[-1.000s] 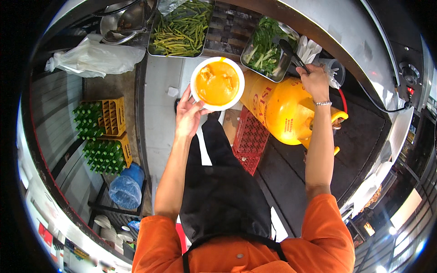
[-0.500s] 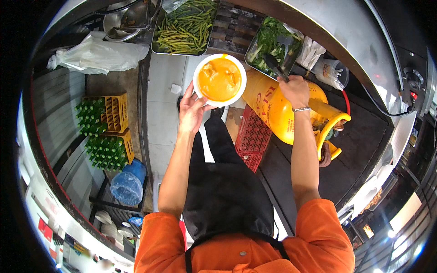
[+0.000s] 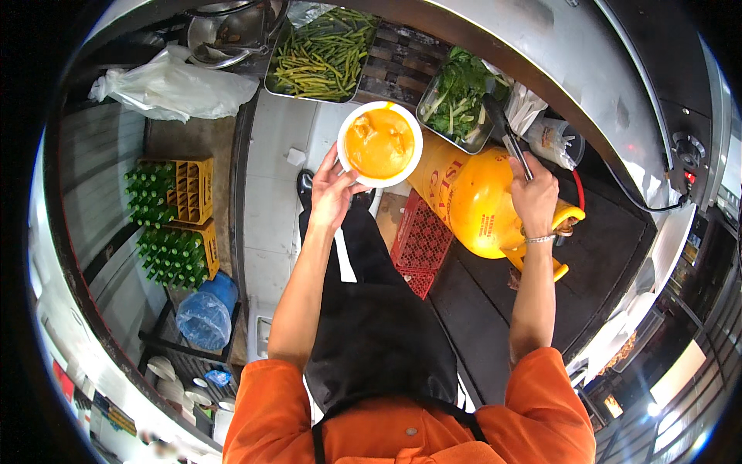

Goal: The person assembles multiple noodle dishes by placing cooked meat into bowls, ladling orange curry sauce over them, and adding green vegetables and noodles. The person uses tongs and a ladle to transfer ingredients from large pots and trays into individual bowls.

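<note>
My left hand (image 3: 332,199) is closed on the edge of a white bowl (image 3: 379,183), thumb on the near side. Orange, thick stew (image 3: 380,147) with a few lumps fills the bowl. Over on the right, my right hand (image 3: 535,199) grips a pair of black and silver tongs (image 3: 512,147) that point away from me. The tongs' tips are near the right edge of a metal tray of leafy greens (image 3: 456,99), with nothing visible in them. Left of that, a second metal tray holds green beans (image 3: 321,58).
A yellow gas cylinder (image 3: 481,220) lies beneath my right hand, by a red crate (image 3: 421,232). Right of the greens stands a clear tub (image 3: 553,139). On the left are yellow crates of green bottles (image 3: 174,259), a blue container (image 3: 207,317) and a white plastic bag (image 3: 178,87).
My right hand has moved right and nearer to me, and the tongs have swung from over the greens to the tray's right side. The bowl sits slightly further right and nearer in view.
</note>
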The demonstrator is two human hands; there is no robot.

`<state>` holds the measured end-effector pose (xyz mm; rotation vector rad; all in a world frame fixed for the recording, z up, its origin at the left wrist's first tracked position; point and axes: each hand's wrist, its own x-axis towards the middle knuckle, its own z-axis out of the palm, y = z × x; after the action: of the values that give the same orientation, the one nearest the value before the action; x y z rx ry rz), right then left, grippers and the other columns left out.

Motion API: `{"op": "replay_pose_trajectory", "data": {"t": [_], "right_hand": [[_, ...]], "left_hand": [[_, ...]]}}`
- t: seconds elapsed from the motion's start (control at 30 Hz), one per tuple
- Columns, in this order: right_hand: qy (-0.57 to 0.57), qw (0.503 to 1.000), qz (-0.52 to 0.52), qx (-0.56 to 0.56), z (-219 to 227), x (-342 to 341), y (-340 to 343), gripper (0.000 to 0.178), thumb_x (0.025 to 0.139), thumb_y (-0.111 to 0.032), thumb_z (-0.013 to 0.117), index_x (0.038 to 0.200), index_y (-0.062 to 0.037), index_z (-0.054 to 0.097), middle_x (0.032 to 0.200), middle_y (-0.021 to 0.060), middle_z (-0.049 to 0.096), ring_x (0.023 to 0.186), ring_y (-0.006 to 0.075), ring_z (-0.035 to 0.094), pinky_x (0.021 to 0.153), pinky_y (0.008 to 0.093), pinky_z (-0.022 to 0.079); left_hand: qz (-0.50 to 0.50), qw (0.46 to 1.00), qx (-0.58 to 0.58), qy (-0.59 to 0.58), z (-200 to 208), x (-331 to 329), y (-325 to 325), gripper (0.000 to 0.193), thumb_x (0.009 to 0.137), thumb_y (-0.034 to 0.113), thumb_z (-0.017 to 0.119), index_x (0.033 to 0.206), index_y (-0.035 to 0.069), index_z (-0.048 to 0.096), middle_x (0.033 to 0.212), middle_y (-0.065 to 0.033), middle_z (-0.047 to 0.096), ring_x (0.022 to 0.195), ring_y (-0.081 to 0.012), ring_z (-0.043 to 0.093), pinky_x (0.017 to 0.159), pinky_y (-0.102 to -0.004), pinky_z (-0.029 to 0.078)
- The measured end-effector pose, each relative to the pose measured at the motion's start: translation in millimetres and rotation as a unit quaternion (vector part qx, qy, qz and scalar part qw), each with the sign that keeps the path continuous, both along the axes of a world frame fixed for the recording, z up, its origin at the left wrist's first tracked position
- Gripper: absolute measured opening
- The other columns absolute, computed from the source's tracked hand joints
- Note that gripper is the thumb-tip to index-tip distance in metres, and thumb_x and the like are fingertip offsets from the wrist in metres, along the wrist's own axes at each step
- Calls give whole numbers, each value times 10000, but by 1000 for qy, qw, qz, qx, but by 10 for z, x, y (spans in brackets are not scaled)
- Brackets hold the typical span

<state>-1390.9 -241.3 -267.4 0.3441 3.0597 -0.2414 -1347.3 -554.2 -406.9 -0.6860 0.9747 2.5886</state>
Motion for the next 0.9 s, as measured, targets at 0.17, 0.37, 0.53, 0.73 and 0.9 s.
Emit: {"op": "replay_pose_trajectory", "data": {"t": [0.17, 0.37, 0.53, 0.73, 0.9], "right_hand": [[-50, 992, -6, -116, 668, 112, -201, 270, 855, -202, 682, 1009, 19, 680, 751, 209, 657, 653, 311, 662, 633, 376, 498], [-85, 969, 118, -199, 1092, 67, -256, 278, 796, -109, 738, 995, 71, 668, 879, 210, 693, 734, 303, 688, 689, 342, 509], [-124, 963, 124, -205, 800, -118, -305, 324, 831, -203, 715, 991, 75, 668, 828, 238, 675, 690, 298, 678, 664, 340, 505], [-135, 964, -14, -230, 328, 168, -346, 247, 868, -243, 672, 993, -32, 698, 644, 181, 594, 521, 183, 543, 540, 336, 445], [-83, 968, -72, -225, 354, 372, -714, 263, 857, -257, 684, 989, -29, 688, 642, 184, 597, 523, 216, 566, 530, 346, 446]], "left_hand": [[-5, 999, 29, 34, -25, -69, -6, 663, 861, -102, 517, 1466, 32, 284, 1322, -184, 515, 1114, -297, 604, 780, -417, 606], [-47, 997, 24, 61, -73, -280, -53, 676, 837, -99, 555, 1455, 20, 309, 1295, -179, 543, 1040, -267, 638, 753, -384, 611], [-76, 994, 35, 74, -38, -330, -19, 664, 847, -92, 530, 1458, 25, 301, 1324, -176, 520, 1101, -284, 608, 805, -430, 594], [-39, 997, 39, 59, -10, -253, 23, 641, 857, -79, 527, 1451, 36, 317, 1303, -174, 539, 1104, -287, 608, 801, -441, 595], [-4, 999, 31, 32, 0, -204, 76, 642, 858, -81, 526, 1452, 33, 310, 1289, -184, 547, 1094, -292, 615, 779, -422, 603]]}}
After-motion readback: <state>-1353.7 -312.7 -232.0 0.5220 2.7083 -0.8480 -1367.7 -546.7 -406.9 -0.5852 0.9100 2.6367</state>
